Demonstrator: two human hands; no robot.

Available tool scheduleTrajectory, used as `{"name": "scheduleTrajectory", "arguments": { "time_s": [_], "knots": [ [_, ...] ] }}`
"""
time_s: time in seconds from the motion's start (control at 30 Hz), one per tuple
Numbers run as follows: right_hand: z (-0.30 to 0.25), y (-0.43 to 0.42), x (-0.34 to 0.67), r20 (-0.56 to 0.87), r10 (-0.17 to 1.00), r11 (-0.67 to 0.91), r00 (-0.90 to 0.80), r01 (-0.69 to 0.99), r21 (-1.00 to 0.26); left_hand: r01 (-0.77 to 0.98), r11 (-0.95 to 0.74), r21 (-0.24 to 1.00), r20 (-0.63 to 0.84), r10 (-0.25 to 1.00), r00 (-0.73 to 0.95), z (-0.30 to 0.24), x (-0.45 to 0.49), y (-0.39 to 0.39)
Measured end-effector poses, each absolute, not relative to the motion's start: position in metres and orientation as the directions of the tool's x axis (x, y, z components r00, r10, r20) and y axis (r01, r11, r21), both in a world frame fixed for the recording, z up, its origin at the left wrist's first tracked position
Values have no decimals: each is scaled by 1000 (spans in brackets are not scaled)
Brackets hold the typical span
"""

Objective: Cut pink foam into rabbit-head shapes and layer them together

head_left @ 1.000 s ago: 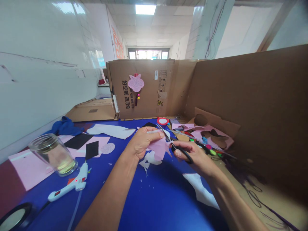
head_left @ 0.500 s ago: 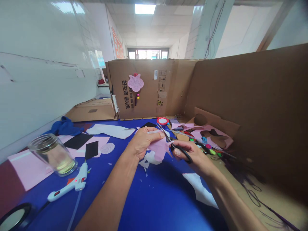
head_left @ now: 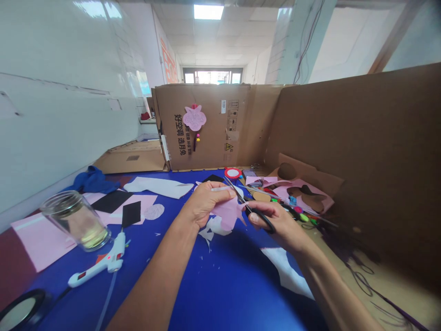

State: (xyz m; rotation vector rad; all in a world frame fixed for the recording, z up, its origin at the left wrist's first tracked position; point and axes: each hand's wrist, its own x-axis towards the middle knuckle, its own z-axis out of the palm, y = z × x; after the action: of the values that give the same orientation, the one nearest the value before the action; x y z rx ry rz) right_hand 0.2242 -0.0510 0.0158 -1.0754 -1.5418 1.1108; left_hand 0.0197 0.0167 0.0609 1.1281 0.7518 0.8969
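My left hand (head_left: 203, 202) is closed on a piece of pink felt (head_left: 228, 214), pinching its upper edge above the blue table cover (head_left: 220, 285). My right hand (head_left: 275, 221) grips the black handles of a pair of scissors (head_left: 246, 203). The blades point up and left, and they meet the pink felt at its right edge. White scraps (head_left: 215, 228) lie on the cover just below the felt.
A glass jar (head_left: 76, 220) and a white glue gun (head_left: 99, 264) sit at the left, with pink (head_left: 41, 239) and black sheets (head_left: 131, 214) near them. A tape roll (head_left: 20, 310) is at the bottom left. Cardboard walls (head_left: 361, 151) enclose the back and right; craft bits (head_left: 296, 202) crowd the right.
Both hands stay almost still on the felt and scissors; the scissors shift very slightly.
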Motion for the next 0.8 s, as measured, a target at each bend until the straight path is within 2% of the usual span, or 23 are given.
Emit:
{"name": "scheduleTrajectory", "arguments": {
  "time_s": [0.5,0.8],
  "knots": [
    [23,-55,232,201,949,263,-243,257,-930,-82,122,989,-69,878,473,59,14,22],
    [28,-59,238,114,954,189,-279,260,-947,-14,98,995,-76,850,521,58,8,24]
  ]
}}
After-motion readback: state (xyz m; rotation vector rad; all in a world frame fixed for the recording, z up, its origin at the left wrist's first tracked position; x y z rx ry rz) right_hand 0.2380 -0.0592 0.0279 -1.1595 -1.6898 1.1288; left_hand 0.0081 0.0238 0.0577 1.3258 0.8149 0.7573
